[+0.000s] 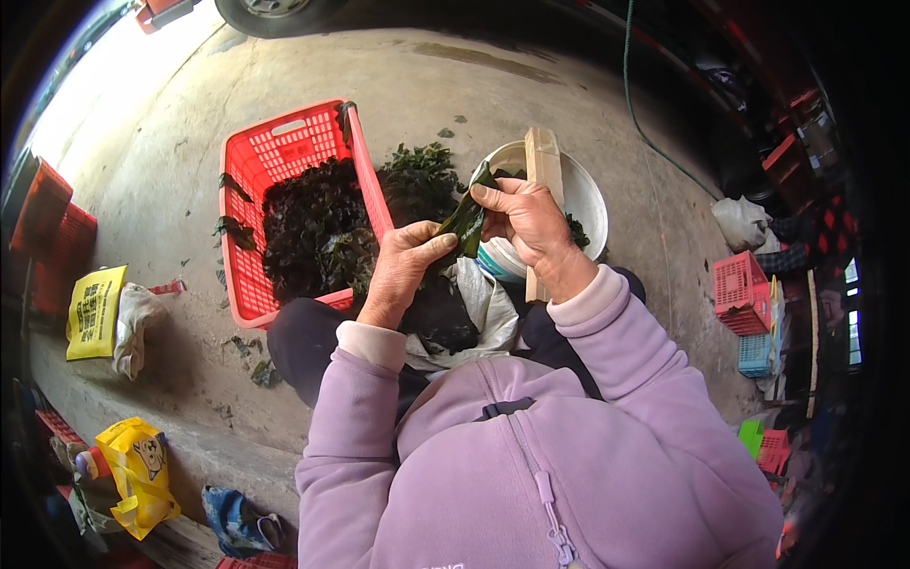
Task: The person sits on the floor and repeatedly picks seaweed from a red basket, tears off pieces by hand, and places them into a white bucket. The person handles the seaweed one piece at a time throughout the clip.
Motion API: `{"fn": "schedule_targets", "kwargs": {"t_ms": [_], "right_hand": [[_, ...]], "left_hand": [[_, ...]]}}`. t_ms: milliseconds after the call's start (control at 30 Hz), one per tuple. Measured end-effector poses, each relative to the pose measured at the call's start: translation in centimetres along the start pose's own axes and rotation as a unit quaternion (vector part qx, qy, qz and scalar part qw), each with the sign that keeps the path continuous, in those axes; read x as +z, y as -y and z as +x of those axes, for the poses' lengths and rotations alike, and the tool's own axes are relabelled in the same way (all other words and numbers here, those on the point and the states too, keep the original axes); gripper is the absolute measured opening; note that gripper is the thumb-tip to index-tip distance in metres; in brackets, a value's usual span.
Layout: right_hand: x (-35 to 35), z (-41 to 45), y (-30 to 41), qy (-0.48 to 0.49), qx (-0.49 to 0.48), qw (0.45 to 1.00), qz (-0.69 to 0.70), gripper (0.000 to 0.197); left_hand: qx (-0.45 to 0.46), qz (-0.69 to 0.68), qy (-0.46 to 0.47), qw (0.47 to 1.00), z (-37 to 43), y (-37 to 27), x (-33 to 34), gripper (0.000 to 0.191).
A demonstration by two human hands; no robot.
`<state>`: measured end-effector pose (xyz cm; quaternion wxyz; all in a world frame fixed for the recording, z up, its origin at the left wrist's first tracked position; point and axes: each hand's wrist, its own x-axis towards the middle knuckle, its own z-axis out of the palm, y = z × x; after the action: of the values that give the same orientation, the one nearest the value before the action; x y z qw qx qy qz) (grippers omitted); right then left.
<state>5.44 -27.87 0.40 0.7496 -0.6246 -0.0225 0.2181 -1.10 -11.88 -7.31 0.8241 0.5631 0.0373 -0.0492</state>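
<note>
My left hand (410, 264) pinches the lower end of a dark green, leafy seaweed piece (466, 217) between thumb and fingers. My right hand (522, 217) grips the upper part of the same piece. Below and left of my hands, a red plastic crate (242, 284) holds a dark heap of seaweed (316, 227). Another seaweed pile (421, 181) lies on the floor just right of the crate. Behind my right hand stands a round white tub (596, 192) with green pieces inside and a wooden board (544, 160) laid across it. White woven sacking (490, 302) lies over my lap.
A yellow printed bag (97, 313) and a yellow carrier bag (138, 476) lie at left. Stacked red crates (53, 235) are at the far left, a pink crate (741, 291) at right. A green rope (640, 128) hangs upper right. A vehicle wheel (274, 11) stands at the top.
</note>
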Motion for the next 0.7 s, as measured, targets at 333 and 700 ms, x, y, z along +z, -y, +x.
{"fn": "schedule_targets", "kwargs": {"t_ms": [333, 700], "right_hand": [[0.7, -0.5, 3.5, -0.028, -0.082, 0.996, 0.018, 0.014], [0.6, -2.2, 2.9, -0.036, -0.08, 0.991, 0.103, 0.018]], "left_hand": [[0.119, 0.412, -0.302, 0.851, -1.5, 6.4, -2.3, 0.022], [-0.197, 0.239, 0.201, 0.929, -3.9, 0.8, 3.2, 0.078]]}}
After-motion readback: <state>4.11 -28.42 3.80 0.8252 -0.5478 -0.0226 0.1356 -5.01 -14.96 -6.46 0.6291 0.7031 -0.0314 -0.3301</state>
